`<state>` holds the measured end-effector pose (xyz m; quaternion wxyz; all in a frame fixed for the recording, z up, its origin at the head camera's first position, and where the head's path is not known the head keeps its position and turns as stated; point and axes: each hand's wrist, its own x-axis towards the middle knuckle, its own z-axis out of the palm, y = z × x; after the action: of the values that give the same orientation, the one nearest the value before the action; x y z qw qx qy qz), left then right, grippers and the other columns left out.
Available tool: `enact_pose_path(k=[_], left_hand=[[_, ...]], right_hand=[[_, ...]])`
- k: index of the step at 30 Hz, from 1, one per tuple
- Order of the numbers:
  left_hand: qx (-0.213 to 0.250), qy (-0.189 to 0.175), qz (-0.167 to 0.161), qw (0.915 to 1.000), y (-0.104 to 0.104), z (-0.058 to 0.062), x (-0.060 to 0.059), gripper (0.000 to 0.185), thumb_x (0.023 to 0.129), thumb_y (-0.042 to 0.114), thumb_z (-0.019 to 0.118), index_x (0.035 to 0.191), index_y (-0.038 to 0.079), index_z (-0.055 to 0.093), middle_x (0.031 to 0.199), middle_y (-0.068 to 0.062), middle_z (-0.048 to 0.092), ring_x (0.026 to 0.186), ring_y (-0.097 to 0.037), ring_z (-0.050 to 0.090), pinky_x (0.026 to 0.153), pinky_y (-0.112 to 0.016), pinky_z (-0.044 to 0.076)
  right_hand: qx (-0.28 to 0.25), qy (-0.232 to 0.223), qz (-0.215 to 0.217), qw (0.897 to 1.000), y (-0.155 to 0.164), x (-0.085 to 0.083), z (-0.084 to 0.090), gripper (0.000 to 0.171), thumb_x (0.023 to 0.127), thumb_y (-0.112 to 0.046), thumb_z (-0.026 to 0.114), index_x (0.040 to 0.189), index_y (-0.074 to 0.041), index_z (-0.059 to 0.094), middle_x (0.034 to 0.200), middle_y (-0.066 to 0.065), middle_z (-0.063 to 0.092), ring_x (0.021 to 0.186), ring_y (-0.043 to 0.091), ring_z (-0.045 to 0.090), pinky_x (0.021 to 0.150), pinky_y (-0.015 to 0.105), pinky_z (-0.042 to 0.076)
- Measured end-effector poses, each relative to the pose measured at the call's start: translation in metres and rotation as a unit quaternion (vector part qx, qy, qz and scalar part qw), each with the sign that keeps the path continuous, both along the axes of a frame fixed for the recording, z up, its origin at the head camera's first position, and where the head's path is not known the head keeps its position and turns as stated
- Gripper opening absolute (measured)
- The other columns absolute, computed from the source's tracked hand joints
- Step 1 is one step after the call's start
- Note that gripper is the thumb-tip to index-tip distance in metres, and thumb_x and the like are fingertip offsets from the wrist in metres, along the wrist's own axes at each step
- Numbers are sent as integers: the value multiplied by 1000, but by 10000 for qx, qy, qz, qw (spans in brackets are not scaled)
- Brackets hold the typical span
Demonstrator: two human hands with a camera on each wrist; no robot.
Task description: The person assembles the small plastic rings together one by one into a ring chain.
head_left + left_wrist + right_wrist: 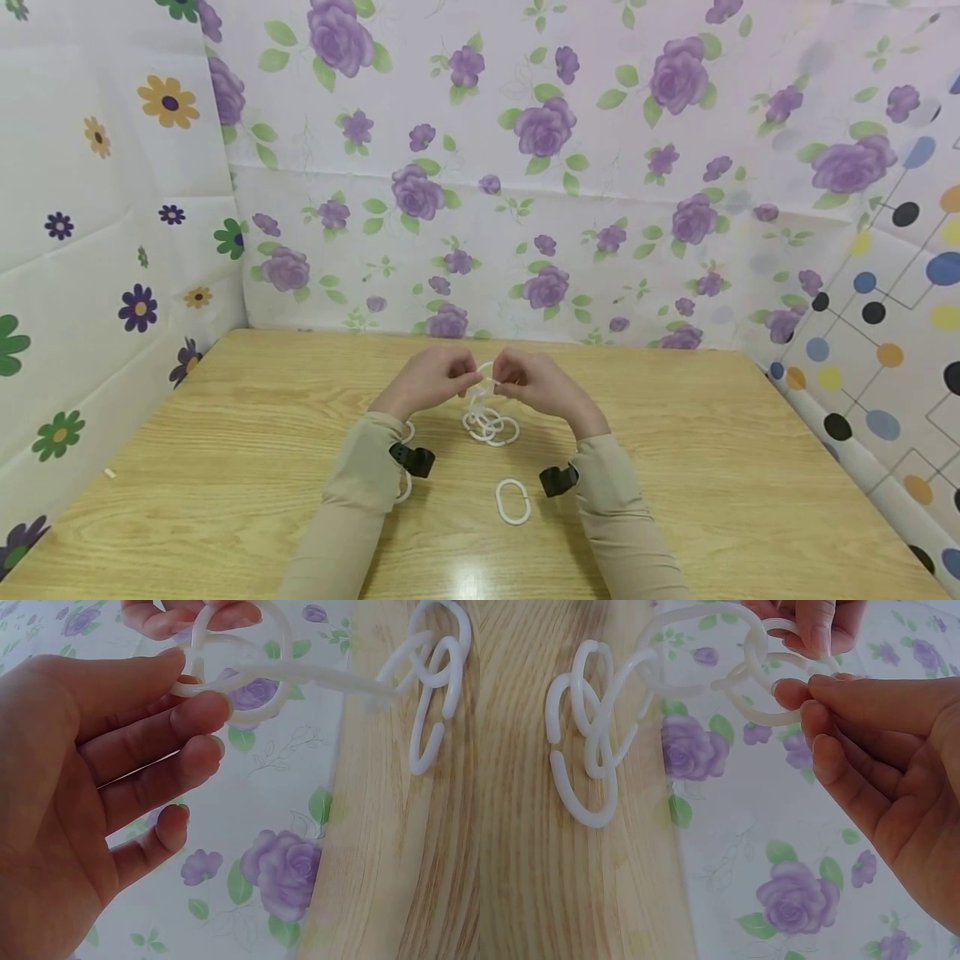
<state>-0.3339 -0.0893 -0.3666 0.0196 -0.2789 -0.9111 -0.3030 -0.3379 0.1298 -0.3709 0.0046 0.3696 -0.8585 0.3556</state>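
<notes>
Head view: the left hand [426, 381] and right hand [546, 385] are close together above the far half of the pale wood-grain tabletop [675, 467], with white oval plastic links raised between them. Below, a heap of linked white ovals [486, 423] lies on the wood; a single white oval link [498, 502] lies nearer the person, and others show partly behind the left sleeve [356, 492].

Left wrist view: the thumb and index finger pinch a raised white link [315, 673]; the other fingers are spread, loosely bent and holding nothing.

Right wrist view: the thumb and index finger likewise pinch a white link [769, 718]. The loops overlap, so which passes through which is hard to tell. The step looks like working one link's gap against another. I would pinch close to that gap, turn the links crosswise, press gently, and leave slack so the trailing loops do not tug.
</notes>
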Motion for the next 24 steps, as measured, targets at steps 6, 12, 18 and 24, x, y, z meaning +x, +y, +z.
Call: enact_pose_path(k=[6, 12, 18, 24], left_hand=[[-18, 5, -65, 10000, 0, -1, -1, 15, 96, 27, 61, 88, 14, 63, 74, -5, 69, 61, -9, 54, 61, -26, 43], [-10, -35, -11, 10000, 0, -2, -2, 16, 95, 28, 62, 86, 16, 63, 70, -1, 67, 61, -9, 54, 61, -26, 43], [39, -153, -92, 9998, 0, -3, -3, 15, 94, 28, 64, 85, 16, 64, 69, 4, 65, 62, -9, 55, 61, -26, 45], [97, -357, -356, 9987, -3, -3, -4, 15, 94, 25, 64, 84, 14, 64, 69, 1, 66, 62, -10, 55, 61, -26, 45]], right_hand=[[-26, -4, 29, 10000, 0, 0, -1, 8, 92, -4, 64, 96, -5, 57, 87, 9, 70, 80, 25, 68, 70, 24, 53], [-115, -56, -49, 9999, 1, 0, 0, 10, 91, -1, 63, 99, -3, 57, 90, 11, 70, 82, 24, 68, 71, 24, 53], [-82, 180, -336, 9992, 5, -2, 2, 7, 92, -5, 63, 99, -5, 60, 89, 6, 69, 81, 17, 65, 69, 25, 51], [-65, 563, -681, 9961, 11, -3, 3, 7, 94, -12, 63, 100, -10, 62, 87, 2, 68, 79, 10, 61, 66, 24, 45]])
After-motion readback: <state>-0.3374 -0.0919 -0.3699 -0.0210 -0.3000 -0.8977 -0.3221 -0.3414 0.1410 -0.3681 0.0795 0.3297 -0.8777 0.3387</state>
